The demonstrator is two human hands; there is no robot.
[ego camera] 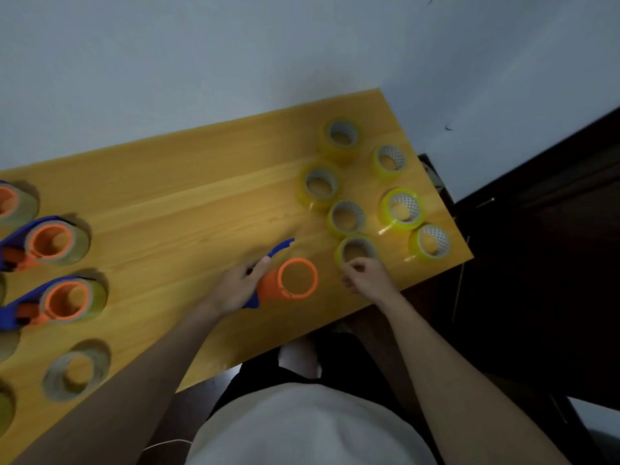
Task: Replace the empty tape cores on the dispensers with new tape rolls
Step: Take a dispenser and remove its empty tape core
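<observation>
A blue dispenser with a bare orange hub point(295, 278) lies on the wooden table point(188, 182); no tape is on that hub. My left hand point(240, 285) grips its blue handle. My right hand point(364, 273) rests at the near edge of a yellow tape roll point(356, 250), fingers curled on its rim. Several more yellow tape rolls point(401, 209) stand behind it at the table's right end. Two loaded blue-and-orange dispensers point(53, 241) point(65, 302) lie at the left.
An empty brownish core point(75, 372) lies near the front left edge, with other partly cut-off cores and rolls along the left border. The table's right edge drops to a dark floor. A pale wall runs behind the table.
</observation>
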